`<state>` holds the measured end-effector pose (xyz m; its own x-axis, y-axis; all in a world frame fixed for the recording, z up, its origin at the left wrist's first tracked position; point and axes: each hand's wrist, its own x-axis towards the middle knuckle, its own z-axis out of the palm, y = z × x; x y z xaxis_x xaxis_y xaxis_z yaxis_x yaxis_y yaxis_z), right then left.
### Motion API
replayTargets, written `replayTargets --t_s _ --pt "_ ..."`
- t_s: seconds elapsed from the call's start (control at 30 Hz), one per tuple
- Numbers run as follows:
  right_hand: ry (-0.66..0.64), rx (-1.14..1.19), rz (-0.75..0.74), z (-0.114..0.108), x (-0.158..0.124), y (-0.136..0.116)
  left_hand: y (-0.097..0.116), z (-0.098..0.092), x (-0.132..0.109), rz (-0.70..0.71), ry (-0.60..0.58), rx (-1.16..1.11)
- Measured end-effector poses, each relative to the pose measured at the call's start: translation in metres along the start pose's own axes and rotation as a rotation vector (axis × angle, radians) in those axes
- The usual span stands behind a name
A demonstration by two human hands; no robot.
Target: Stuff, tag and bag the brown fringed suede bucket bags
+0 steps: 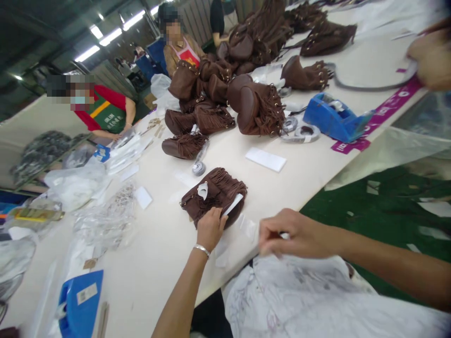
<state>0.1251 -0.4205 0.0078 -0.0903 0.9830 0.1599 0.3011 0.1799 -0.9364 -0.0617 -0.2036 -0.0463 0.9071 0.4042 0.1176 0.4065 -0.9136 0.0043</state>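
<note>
A brown fringed suede bag (213,193) lies on the white table (158,244) just ahead of me. My left hand (210,228), with a silver bracelet at the wrist, grips the bag's near edge next to a white strip (232,204). A small white tab (203,189) sits on top of the bag. My right hand (287,233) hovers at the table's edge, fingers pinched on a small white piece (283,235). White cloth (310,300) covers my lap below it.
Several more brown fringed bags (225,89) are piled further along the table. A blue tape dispenser (334,119), tape rolls (303,133) and a white card (265,159) lie to the right. Plastic bags (102,216) and another blue dispenser (79,303) sit left. Two people work opposite.
</note>
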Motion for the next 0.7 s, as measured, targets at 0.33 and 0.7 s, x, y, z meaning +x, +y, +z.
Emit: replayTargets --t_s 0.33,0.7 --pt "-0.142 -0.957 -0.322 0.046 0.034 0.101 0.029 0.015 -0.018 0.007 -0.03 0.151" --pt "0.154 -0.594 -0.099 0.062 0.03 0.09 0.027 0.024 -0.015 0.045 -0.009 0.228"
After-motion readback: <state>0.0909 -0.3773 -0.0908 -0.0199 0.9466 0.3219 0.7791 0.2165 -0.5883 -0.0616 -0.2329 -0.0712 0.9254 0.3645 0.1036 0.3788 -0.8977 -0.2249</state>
